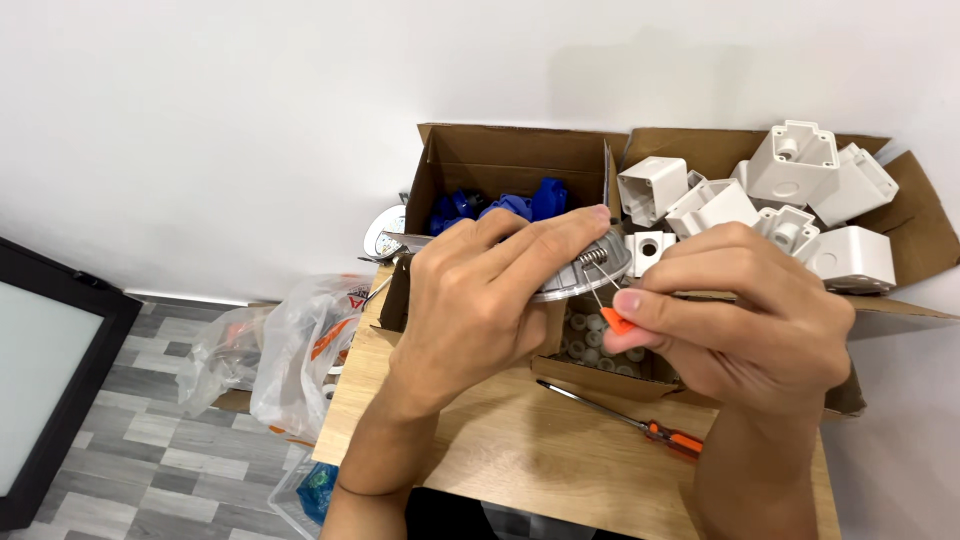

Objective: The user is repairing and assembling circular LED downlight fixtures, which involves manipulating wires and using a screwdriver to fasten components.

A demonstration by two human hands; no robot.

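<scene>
Left hand (480,295) grips the round downlight (590,268) tilted edge-on, while my right hand (740,315), just beside it, pinches the orange-tipped spring clip (616,320) hanging below its rim, above the bench (540,450).

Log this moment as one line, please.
left hand: holds round lamp | right hand: pinches orange spring clip | screwdriver: on table

Screwdriver (640,428) lies on table (520,460), before the boxes (500,160).
</scene>
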